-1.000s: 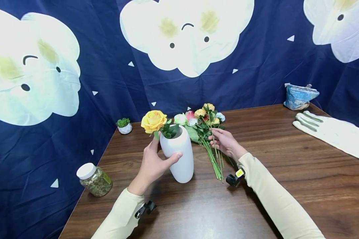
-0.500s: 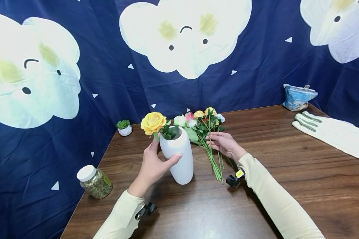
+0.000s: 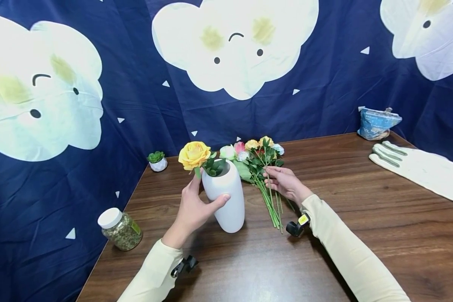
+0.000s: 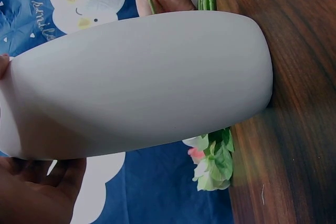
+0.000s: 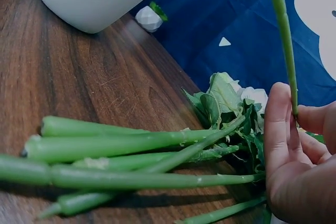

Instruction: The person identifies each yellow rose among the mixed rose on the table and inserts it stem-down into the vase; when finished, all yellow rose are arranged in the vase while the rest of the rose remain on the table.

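Note:
My left hand (image 3: 196, 205) grips the tall white vase (image 3: 228, 205), thumb on its near side and fingers round the far left side. A yellow rose (image 3: 194, 155) with green leaves stands in the vase, its head leaning out over the left rim. To the right, my right hand (image 3: 287, 182) pinches a thin green stem (image 5: 286, 40) between thumb and fingers. That stem leads up toward a small yellow flower (image 3: 266, 141) at the back. Beside this hand lies a bunch of flowers with green stems (image 3: 268, 203) pointing toward me. The pink flower (image 3: 239, 147) and white blooms lie behind the vase.
A white-lidded jar (image 3: 121, 230) of dried pieces stands at the left table edge. Behind it sits a small potted succulent (image 3: 157, 161). White gloves (image 3: 419, 167) and a blue pouch (image 3: 378, 123) lie at the right. A dark blue cloud-print curtain (image 3: 136, 84) hangs behind the table.
My right hand has come down slightly with the pinched stem, swaying a little left and back right. The left hand and vase have stayed in place.

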A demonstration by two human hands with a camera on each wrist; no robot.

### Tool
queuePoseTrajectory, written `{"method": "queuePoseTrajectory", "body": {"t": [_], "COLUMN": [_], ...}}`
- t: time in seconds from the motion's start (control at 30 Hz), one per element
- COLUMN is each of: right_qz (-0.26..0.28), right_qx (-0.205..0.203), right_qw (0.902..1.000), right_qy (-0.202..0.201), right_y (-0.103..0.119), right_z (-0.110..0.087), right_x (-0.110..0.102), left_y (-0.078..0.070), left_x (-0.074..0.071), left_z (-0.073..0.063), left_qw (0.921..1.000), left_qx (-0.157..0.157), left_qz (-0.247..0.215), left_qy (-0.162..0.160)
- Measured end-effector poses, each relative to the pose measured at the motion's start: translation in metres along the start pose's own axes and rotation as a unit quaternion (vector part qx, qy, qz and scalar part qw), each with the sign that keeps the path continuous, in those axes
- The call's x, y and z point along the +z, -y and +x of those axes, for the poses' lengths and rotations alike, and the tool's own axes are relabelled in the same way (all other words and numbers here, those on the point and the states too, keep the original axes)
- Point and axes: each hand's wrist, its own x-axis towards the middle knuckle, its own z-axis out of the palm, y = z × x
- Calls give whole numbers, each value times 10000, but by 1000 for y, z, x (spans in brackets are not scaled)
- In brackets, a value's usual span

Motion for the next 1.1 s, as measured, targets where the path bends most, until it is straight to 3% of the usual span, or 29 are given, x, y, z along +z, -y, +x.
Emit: {"method": "queuePoseTrajectory", "body": {"t": [0.33, 0.63, 0.87, 1.1], "right_qz": [6, 362, 759, 1219], "right_qx": [66, -165, -598, -1096], "right_qw": [10000, 9991, 9951, 9845], "right_qy": [53, 131, -221, -630], "right_y": [0, -1, 0, 8], "right_z": [-1, -3, -3, -6], "right_x": [-2, -2, -2, 0], "left_y": [-1, 0, -1, -1], "left_x": [0, 0, 0, -1], "left_z": [0, 0, 0, 0], "left_qw": [10000, 10000, 9999, 9999], "left_qx": [-55, -48, -83, -99], "left_qz": [-2, 13, 53, 63], "left_qy": [39, 25, 22, 26]}}
